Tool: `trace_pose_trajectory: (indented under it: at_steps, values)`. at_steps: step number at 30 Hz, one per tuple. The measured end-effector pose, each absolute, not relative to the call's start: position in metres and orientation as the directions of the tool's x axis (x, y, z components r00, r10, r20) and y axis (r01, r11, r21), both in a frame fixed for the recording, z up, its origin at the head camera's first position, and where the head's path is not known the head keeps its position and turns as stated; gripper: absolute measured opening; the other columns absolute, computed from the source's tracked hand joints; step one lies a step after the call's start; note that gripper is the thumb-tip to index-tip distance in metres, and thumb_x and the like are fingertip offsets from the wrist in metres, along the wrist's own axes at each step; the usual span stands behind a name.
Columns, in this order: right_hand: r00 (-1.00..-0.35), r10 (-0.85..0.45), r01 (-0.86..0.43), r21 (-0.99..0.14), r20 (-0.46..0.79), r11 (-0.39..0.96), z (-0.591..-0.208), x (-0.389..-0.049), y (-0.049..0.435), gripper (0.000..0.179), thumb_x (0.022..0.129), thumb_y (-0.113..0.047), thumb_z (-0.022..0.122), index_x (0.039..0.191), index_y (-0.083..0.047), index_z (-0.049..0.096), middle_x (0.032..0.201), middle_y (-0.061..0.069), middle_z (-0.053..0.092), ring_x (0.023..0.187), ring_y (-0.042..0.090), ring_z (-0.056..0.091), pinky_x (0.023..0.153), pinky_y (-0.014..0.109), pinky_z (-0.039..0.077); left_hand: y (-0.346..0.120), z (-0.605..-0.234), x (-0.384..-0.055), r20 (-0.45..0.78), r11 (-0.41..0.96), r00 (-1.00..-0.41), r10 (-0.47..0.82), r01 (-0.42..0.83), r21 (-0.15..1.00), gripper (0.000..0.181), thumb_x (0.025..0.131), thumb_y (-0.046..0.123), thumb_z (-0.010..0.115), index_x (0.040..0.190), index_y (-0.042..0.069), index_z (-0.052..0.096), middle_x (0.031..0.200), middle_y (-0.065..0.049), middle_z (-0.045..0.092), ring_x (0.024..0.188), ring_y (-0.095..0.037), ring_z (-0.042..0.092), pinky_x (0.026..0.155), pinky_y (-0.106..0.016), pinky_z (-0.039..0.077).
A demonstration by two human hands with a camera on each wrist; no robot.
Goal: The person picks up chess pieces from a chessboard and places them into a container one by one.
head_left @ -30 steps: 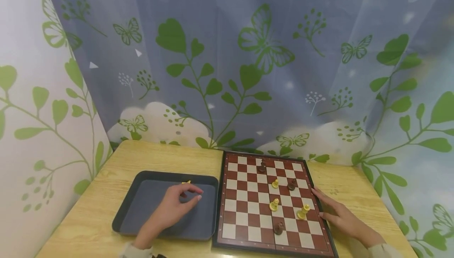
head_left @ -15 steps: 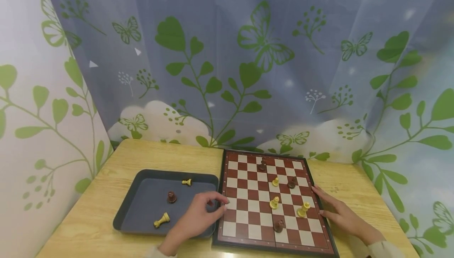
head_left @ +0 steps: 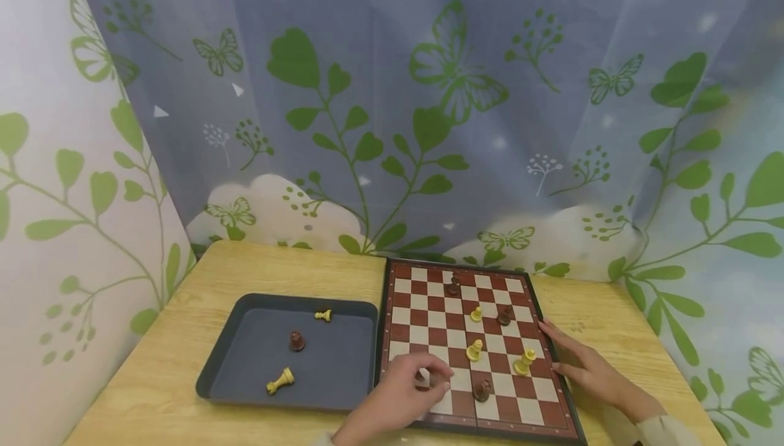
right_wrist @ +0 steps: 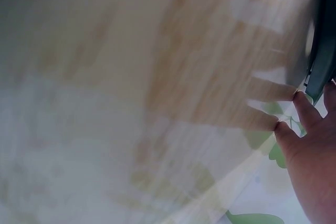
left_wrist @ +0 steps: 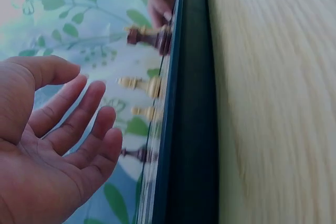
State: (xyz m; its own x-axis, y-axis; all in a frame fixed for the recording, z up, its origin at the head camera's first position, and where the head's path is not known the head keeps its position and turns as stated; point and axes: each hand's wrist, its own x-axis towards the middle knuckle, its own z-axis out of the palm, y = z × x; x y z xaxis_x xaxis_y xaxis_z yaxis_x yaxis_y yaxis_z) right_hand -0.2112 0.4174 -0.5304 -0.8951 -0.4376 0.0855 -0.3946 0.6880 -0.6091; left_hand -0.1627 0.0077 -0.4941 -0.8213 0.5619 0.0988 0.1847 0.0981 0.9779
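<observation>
Over the near left part of the board [head_left: 435, 320], the left hand [head_left: 404, 393] hovered, thumb and fingers curved, apart and holding nothing. Just past its fingertips stood the rook [head_left: 482, 390], dark and upright. The step in hand looked to be an approach to a piece, most likely that one; the next move would then call for a little more reach and a light pinch, without brushing the light piece [head_left: 474, 351] behind it.

At the board's right edge lay the right hand [head_left: 588, 374], fingers extended and gripping nothing, perhaps as a steadying touch. Left of the board, the tray [head_left: 251, 351] held two lying light pieces [head_left: 280, 381] and a dark piece [head_left: 297, 341].

From the head, the left palm was hidden; the left wrist view bared it, empty, with the fingers clear of the board, but left out the tray. Only the right wrist view showed fingertips seemingly meeting the table [right_wrist: 210, 66]; no pieces appeared in it.
</observation>
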Motion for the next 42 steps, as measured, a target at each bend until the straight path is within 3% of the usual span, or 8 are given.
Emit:
trace_pose_trajectory:
  at_steps: [9,15,23,30,42]
  values:
    - [-0.886,-0.449,-0.424,-0.599,0.117,0.680,-0.530,-0.210,0.418,0.069,0.099,-0.019,0.066,0.160,-0.013,0.035,0.162,0.023,0.030,0.136,-0.018,0.016,0.101,0.005,0.027,0.035,-0.492,-0.163,0.053,0.171,-0.824,0.564,0.179,0.969,0.021,0.096,0.013,0.070,0.116,0.008,0.073,0.114,-0.005,0.071,0.093,-0.006,0.065,0.080,-0.022,0.053]
    - [-0.896,-0.434,-0.402,-0.585,0.093,0.705,-0.531,-0.210,0.417,0.070,0.099,-0.022,0.067,0.160,-0.015,0.034,0.161,0.028,0.030,0.136,-0.020,0.014,0.102,0.007,0.030,0.047,-0.494,-0.169,0.113,0.184,-0.816,0.567,0.259,0.948,0.023,0.094,0.008,0.069,0.117,0.004,0.072,0.111,-0.008,0.072,0.091,-0.007,0.062,0.075,-0.021,0.051]
    - [-0.907,-0.418,-0.376,-0.545,0.051,0.749,-0.531,-0.211,0.419,0.070,0.100,-0.026,0.065,0.161,-0.020,0.033,0.163,0.022,0.030,0.138,-0.012,0.017,0.105,0.036,0.046,0.058,-0.497,-0.176,0.106,0.223,-0.810,0.576,0.280,0.934,0.022,0.095,0.009,0.070,0.116,0.004,0.073,0.110,-0.004,0.073,0.094,-0.007,0.064,0.078,-0.021,0.052]
    - [-0.894,-0.440,-0.403,-0.575,0.081,0.712,-0.531,-0.212,0.418,0.069,0.099,-0.022,0.066,0.160,-0.015,0.034,0.162,0.026,0.030,0.136,-0.019,0.014,0.103,0.017,0.038,0.065,-0.497,-0.180,0.083,0.222,-0.801,0.593,0.262,0.939,0.017,0.095,0.009,0.070,0.111,0.004,0.074,0.102,-0.001,0.072,0.087,-0.003,0.062,0.074,-0.019,0.051]
    - [-0.884,-0.452,-0.428,-0.597,0.119,0.679,-0.531,-0.211,0.417,0.068,0.099,-0.020,0.065,0.160,-0.012,0.035,0.163,0.023,0.029,0.137,-0.021,0.014,0.101,0.004,0.026,0.072,-0.500,-0.182,0.077,0.191,-0.775,0.627,0.249,0.949,0.011,0.093,0.002,0.070,0.102,0.002,0.076,0.092,0.002,0.074,0.078,0.004,0.061,0.073,-0.016,0.052]
